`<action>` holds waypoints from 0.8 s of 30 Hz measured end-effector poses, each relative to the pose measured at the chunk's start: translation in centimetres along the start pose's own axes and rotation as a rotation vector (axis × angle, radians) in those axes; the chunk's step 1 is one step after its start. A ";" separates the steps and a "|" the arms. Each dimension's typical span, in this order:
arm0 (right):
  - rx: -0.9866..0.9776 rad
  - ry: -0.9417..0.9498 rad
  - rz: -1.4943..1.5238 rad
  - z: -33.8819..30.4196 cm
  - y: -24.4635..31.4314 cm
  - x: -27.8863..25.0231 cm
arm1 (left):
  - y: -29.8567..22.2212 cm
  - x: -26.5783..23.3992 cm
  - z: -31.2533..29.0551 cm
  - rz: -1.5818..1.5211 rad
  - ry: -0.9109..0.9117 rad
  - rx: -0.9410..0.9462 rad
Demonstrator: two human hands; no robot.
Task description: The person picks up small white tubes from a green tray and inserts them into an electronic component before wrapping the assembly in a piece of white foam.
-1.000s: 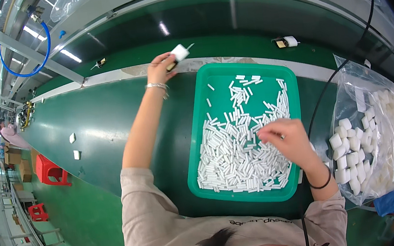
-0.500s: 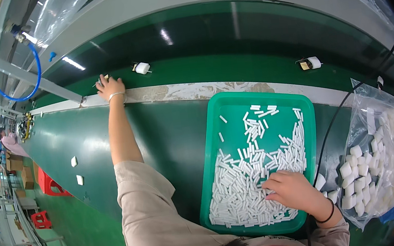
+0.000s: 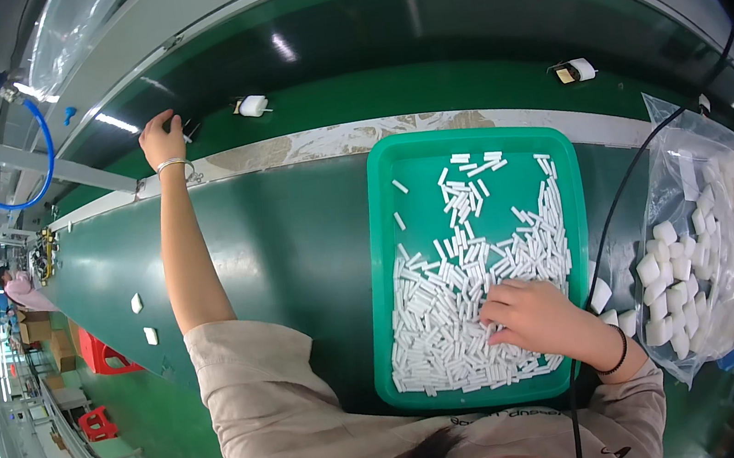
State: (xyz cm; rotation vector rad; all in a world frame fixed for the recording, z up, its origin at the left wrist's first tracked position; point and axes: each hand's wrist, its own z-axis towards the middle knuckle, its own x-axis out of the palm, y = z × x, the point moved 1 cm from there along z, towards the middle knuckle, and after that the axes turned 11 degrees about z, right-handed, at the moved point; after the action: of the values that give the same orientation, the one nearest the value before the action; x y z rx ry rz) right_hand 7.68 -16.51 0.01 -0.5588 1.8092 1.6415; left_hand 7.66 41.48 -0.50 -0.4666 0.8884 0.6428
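Observation:
My left hand (image 3: 163, 141) reaches over the green belt at the far left, wearing a bracelet. Its thumb and forefinger are apart, with no object visible between them. Just right of it lies a small dark part with a thin light pin (image 3: 191, 132). My right hand (image 3: 532, 318) rests in the green tray (image 3: 373, 274), fingers curled toward the thumb among many short white tubes (image 3: 434, 313). Whatever its fingertips pinch is too small to make out. Two white-and-black parts lie farther along the belt, one white piece (image 3: 253, 106) near the left hand and another (image 3: 582, 69) at right.
A clear plastic bag (image 3: 731, 246) of white blocks (image 3: 669, 273) lies right of the tray. A black cable (image 3: 613, 234) runs between them. Two white pieces lie on the green table (image 3: 275, 232) at left. A metal bar (image 3: 33, 157) and blue hose (image 3: 51, 155) stand far left.
My left hand has moved left and off the dark part, which now shows beside it. The right hand stays in the tray among the tubes. The whole view has shifted slightly.

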 end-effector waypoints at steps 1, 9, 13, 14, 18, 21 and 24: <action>0.008 -0.006 -0.005 -0.2 0.0 0.3 | -1.5 -0.6 -0.5 0.054 0.022 -0.005; 0.023 -0.055 -0.047 -1.5 0.7 -0.4 | -0.7 2.4 -4.0 0.510 0.255 0.009; 0.030 0.008 -0.056 -1.5 0.4 -1.0 | -0.8 4.8 -2.9 0.561 0.151 -0.073; 0.008 0.027 -0.070 -1.6 0.1 -0.8 | -1.1 4.9 -2.6 0.535 0.260 -0.130; 0.045 0.071 -0.094 -2.0 -0.6 -0.9 | -5.4 3.8 -2.1 0.531 0.308 -0.132; -0.022 0.018 -0.083 -2.0 -0.5 -0.7 | -3.8 1.6 -0.8 0.259 0.198 -0.201; -0.064 -0.142 0.057 -1.8 -0.3 -1.6 | -6.4 -1.1 -2.1 -0.413 0.099 -0.326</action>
State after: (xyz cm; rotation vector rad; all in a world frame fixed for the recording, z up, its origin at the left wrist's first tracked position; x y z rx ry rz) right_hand 8.71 -18.53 0.94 -0.4103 1.6892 1.7369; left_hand 10.41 35.26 -0.06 -0.9541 0.7505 0.3851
